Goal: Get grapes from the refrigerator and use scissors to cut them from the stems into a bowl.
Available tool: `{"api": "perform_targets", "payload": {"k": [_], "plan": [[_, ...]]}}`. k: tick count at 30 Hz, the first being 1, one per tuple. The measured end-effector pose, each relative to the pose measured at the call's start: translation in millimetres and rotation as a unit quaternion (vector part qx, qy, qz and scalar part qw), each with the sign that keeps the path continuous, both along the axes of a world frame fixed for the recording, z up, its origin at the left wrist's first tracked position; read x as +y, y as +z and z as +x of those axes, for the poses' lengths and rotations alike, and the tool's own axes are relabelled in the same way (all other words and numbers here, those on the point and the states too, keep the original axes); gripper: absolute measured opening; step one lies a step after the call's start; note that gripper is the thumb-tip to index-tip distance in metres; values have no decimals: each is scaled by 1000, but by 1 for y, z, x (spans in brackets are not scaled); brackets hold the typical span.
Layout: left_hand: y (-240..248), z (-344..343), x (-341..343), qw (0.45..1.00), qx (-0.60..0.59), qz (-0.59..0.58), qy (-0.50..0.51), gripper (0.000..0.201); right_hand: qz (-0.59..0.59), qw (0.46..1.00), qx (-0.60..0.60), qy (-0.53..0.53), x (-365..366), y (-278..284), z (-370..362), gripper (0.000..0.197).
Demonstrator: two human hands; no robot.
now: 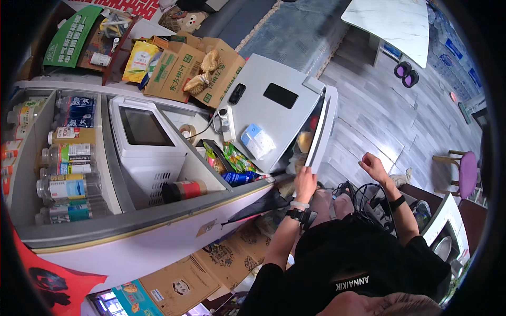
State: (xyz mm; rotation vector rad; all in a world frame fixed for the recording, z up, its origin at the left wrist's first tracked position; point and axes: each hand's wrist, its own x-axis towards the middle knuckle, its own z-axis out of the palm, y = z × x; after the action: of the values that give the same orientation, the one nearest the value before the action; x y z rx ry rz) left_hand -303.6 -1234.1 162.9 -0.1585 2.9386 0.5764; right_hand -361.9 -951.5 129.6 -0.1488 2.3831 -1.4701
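Below the middle of the view, my left hand (305, 184) is closed on the lower end of a small refrigerator's white door (324, 126). The door stands ajar. Through the gap, bagged food (304, 142) shows inside, its kind hard to make out. My right hand (373, 167) hangs in the air to the right, over the floor, its fingers curled in with nothing visible in them. On the refrigerator's grey top (258, 100) lie a black phone (281, 95), a blue-and-white packet (258, 140) and a small black object (237, 94).
Left of the refrigerator, a counter holds a white machine with a dark screen (145, 126), snack packets (237, 158), a dark jar (184, 191) and shelved bottles (74, 187). Cardboard boxes (171, 76) stand behind. Black cables (369, 197) bunch near my legs. A purple stool (466, 174) stands right.
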Motion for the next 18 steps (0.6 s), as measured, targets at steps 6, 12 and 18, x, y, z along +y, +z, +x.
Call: {"api": "perform_targets", "payload": {"k": [6,12,18], "plan": [[-7,21,50,984,64,125,-106,30,30,999,0,36,2,20,33,25],[-34,28,25,970,130,204,-11,19,237,960,147,-4,-3,22,66,50],[-204,46,-42,961,20,258,94,16,415,879,181,-152,17,-4,56,52]]}}
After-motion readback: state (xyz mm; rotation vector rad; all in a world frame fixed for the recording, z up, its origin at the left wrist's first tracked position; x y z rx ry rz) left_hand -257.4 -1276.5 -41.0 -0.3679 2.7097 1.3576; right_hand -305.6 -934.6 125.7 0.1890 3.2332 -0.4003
